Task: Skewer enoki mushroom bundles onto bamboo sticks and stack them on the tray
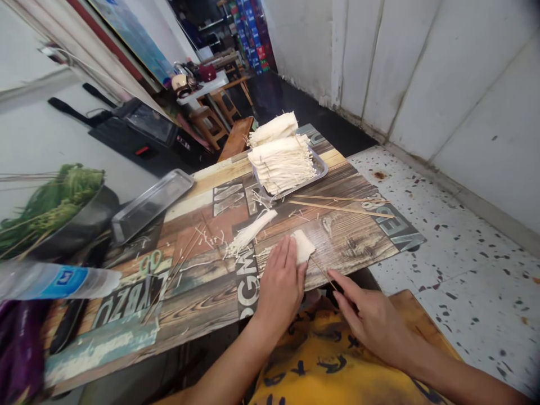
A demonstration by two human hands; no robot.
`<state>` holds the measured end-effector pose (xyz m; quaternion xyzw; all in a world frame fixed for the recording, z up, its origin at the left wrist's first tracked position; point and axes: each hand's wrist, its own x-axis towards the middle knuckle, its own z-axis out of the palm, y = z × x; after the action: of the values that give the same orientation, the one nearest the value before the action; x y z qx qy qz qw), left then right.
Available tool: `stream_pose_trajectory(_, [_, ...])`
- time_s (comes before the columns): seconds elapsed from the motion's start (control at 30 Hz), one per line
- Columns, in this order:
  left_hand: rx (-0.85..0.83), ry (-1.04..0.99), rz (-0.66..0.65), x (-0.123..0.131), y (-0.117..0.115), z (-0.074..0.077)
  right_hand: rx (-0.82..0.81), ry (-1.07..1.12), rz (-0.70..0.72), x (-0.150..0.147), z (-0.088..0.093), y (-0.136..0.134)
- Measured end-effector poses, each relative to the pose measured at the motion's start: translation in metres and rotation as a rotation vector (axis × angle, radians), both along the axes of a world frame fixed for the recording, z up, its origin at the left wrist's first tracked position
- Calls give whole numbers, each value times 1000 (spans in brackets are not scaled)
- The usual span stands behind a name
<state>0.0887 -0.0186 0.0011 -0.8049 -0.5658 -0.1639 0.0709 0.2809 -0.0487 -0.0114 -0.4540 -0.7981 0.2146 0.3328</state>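
My left hand (280,281) lies with its fingers flat and together over a small bunch of enoki mushrooms (304,247), pressing it to the table near the front edge. The bunch's pale cut end shows past the fingertips; the rest is mostly hidden under the hand. A thin wooden skewer (323,269) is pinched between the thumb and fingers of my right hand (367,315). Its far end meets the bunch; how deep it goes in, I cannot tell. Behind my left hand lies another loose enoki bunch (253,232).
A clear tray (323,169) holds stacked enoki bunches (284,160). Loose skewers (346,208) lie to its right. Leftward are mushroom scraps, an empty plastic tray (154,205), a metal bowl (90,211) of greens, a water bottle (63,281), a black-handled knife (70,326) and purple eggplants (21,349).
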Motion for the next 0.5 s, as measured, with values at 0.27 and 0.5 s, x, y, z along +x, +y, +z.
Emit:
stream_pose_trajectory(0.27, [80,-29,-65,2,6,-1,14,-79,105,10,6,-5])
stream_pose_trajectory(0.5, [88,-53,-68,2,8,-3,96,-111,87,11,24,-5])
